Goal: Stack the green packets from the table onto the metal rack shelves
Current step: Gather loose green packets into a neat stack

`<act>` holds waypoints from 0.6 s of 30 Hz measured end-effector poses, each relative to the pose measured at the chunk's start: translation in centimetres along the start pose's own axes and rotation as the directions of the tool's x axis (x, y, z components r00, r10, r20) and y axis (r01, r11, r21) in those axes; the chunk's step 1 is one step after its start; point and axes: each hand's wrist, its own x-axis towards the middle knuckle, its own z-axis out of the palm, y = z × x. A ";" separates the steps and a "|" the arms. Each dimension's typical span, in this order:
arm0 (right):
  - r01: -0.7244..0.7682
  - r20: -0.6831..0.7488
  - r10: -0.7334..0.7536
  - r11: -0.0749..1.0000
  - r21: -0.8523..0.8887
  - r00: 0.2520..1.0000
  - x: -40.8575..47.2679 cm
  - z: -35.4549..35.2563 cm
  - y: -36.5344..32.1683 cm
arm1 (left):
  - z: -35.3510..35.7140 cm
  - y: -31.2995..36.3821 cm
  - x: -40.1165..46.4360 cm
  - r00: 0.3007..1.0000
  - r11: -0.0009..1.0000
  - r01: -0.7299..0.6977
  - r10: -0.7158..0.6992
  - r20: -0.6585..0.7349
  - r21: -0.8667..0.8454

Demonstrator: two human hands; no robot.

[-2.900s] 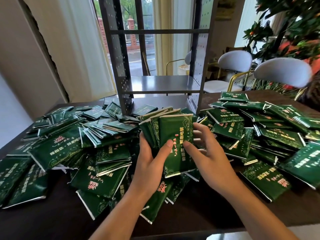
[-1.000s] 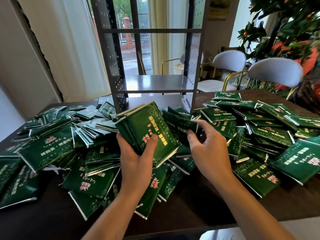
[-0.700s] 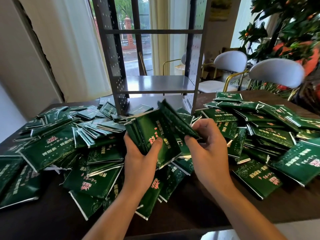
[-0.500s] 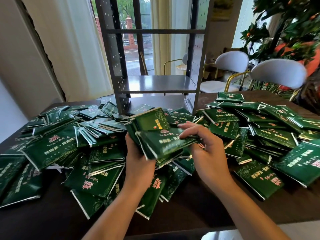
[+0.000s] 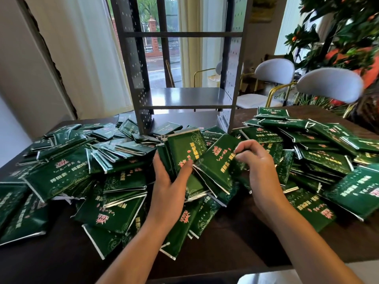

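Note:
Many green packets (image 5: 67, 173) lie heaped across the dark table (image 5: 235, 242). My left hand (image 5: 168, 181) grips an upright bundle of green packets (image 5: 185, 148), thumb pressed on the front one. My right hand (image 5: 258, 169) pinches the upper corner of one more green packet (image 5: 217, 160), tilted against the right side of the bundle. Behind the pile stands the grey metal rack (image 5: 184, 97) with perforated side panels; its lower shelf and the shelf above hold nothing that I can see.
Another heap of green packets (image 5: 320, 146) covers the right side of the table. Two white chairs (image 5: 328, 85) stand behind the table at the right, with a leafy plant (image 5: 348, 33) beyond them. A white curtain (image 5: 90, 54) and a window are behind the rack.
My right hand has picked a packet out of the pile, turned it face up and brought it against the bundle in my left hand. The bundle has stayed in front of the rack.

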 end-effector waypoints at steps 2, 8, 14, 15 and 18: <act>-0.020 0.028 0.020 1.000 0.007 0.999 -0.1 0.0 -0.4 | -0.1 -0.2 0.1 1.000 1.000 0.031 -0.031 0.004 0.000; 0.092 0.203 -0.028 0.944 -0.316 0.979 -1.3 0.8 -2.4 | 0.0 -0.9 0.2 0.996 1.000 0.009 -0.009 0.084 0.005; 0.200 0.239 -0.154 0.963 -0.182 0.959 -1.9 1.3 -1.8 | 0.2 -0.5 -0.3 0.981 0.982 -0.162 0.150 0.120 0.098; 0.193 0.228 -0.152 0.966 -0.170 0.962 -1.8 1.2 -1.7 | 0.2 -0.4 -0.4 0.975 0.974 -0.200 0.187 0.117 0.103; 0.094 0.266 -0.074 0.994 -0.063 0.961 -1.7 1.0 -1.1 | 0.4 -0.2 -0.8 0.950 0.952 -0.280 0.256 0.179 0.121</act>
